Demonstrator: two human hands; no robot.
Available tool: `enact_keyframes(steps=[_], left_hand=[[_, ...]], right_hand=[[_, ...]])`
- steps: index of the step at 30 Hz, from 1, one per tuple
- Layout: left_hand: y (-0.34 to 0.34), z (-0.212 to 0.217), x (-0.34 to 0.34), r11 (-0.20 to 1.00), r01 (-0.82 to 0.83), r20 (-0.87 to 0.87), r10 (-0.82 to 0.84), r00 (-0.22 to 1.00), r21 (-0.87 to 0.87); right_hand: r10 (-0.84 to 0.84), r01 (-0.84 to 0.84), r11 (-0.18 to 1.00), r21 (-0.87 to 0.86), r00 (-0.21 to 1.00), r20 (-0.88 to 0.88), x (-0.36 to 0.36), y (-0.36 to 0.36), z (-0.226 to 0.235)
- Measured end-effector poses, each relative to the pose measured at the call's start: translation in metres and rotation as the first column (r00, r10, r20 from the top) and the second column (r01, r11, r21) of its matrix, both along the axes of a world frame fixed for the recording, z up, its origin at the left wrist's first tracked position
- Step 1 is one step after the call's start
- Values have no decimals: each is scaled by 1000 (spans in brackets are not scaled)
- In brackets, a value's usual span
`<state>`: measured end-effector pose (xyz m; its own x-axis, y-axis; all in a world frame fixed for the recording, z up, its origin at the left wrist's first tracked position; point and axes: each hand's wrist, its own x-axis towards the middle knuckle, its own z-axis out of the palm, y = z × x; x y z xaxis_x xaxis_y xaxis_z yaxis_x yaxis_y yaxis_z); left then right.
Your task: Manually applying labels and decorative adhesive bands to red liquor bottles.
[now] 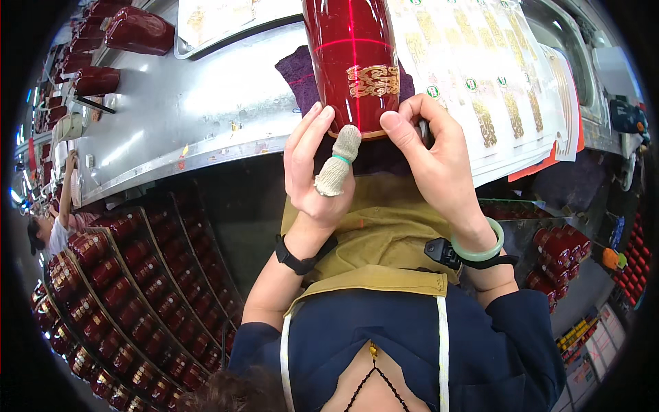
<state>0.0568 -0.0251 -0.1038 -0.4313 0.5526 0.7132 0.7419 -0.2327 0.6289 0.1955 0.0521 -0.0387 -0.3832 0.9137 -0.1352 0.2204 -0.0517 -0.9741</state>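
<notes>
A glossy dark red jar (336, 72) lies at the near edge of the workbench, its near end toward me. On its right side sits an ornate gold decal (374, 81), and a bright red cross of light falls over its surface. My left hand (319, 165) is closed against the jar's near left, with a knitted finger cover (338, 161) on the thumb. My right hand (439, 147) grips the near right edge with a bent thumb and forefinger; whether something small is also between them is hidden. Beneath the jar is a dark purple cloth (294, 74).
Sheets of gold decals (491, 103) are stacked right of the jar. A white tray (226, 31) lies at the back left of the metal bench (226, 110). More red jars (139, 31) stand far left, and racks of jars (137, 288) fill the lower left. Another person (58, 226) is at the left.
</notes>
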Motion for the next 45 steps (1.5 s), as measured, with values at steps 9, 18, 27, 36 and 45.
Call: enact_keyframes(steps=[9,18,27,36,45], left_hand=[[-5,-2,9,989,-11,-61,2,998,-150],[4,17,28,976,-96,-189,59,980,-196],[6,24,-15,981,186,-327,-196,925,-63],[2,21,-3,1000,-2,-88,3,996,11],[2,23,-7,1000,-2,-16,2,1000,-25]], right_hand=[[-43,-35,972,-230,944,-326,24,8,2],[-135,128,991,-43,950,-281,38,10,1],[-67,84,964,254,995,-72,1,-14,-5],[-144,167,959,230,983,-113,6,-12,-19],[-156,175,969,176,981,-116,1,-15,-14]])
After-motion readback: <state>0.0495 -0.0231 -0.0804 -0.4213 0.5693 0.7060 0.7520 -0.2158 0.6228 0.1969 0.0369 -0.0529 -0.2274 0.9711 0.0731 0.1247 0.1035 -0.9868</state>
